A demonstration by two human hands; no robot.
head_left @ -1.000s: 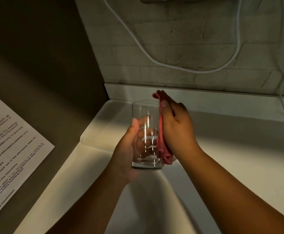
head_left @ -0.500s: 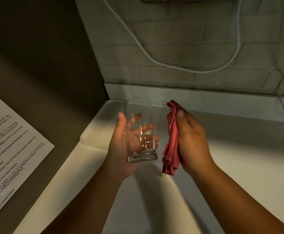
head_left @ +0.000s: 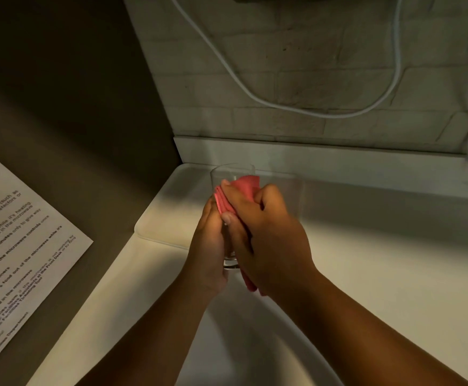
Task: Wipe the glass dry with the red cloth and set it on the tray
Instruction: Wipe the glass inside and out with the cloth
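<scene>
Both hands clasp the glass [head_left: 232, 174], upright above the counter [head_left: 380, 260]: the left hand [head_left: 207, 243] grips its side, and the right hand [head_left: 266, 235] presses the red cloth [head_left: 244, 188] around it. Wiping looks underway. Next the glass must be freed of the cloth and lowered onto the tray [head_left: 168, 215] just behind it. A white cable [head_left: 255, 93] hangs on the brick wall, and a printed notice [head_left: 18, 246] lies at left; neither blocks the way.

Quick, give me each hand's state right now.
Left hand: grip closed around the glass.
Right hand: grip closed on the red cloth, pressing it against the glass.
</scene>
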